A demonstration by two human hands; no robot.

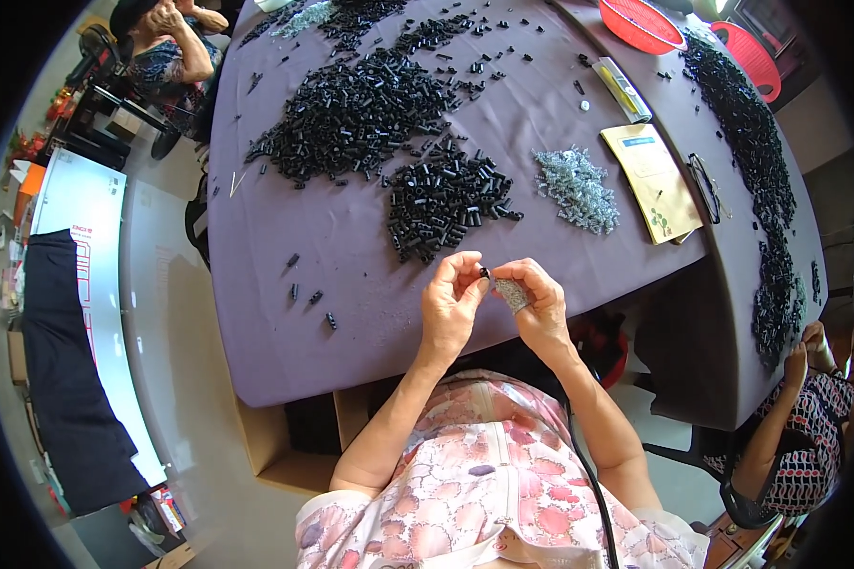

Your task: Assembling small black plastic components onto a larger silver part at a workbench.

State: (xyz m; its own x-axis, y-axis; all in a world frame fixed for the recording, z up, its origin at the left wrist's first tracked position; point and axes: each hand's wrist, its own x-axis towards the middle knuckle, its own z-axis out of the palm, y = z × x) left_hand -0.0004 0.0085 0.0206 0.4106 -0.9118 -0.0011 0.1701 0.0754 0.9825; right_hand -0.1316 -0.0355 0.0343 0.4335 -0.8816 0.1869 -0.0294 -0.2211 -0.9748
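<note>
Close to the table's near edge, my left hand (pixel 449 305) pinches a small black plastic piece (pixel 485 272) between thumb and fingertips. Right beside it, my right hand (pixel 543 308) is closed around a grey speckled bit (pixel 512 294), too small to name; its fingertips come up to the black piece. Just beyond my hands lies a heap of short black tubular pieces (pixel 449 199). A pile of small clear plastic pieces (pixel 579 190) sits to its right. Several loose black pieces (pixel 315 297) are scattered left of my left hand.
A larger black heap (pixel 351 114) spreads over the purple tablecloth (pixel 275 351). At right are a yellow booklet (pixel 650 180), eyeglasses (pixel 704 188) and a red basket (pixel 641 26). Another person (pixel 807 417) works at a black strip of pieces (pixel 764 190); one more sits far left (pixel 166 66).
</note>
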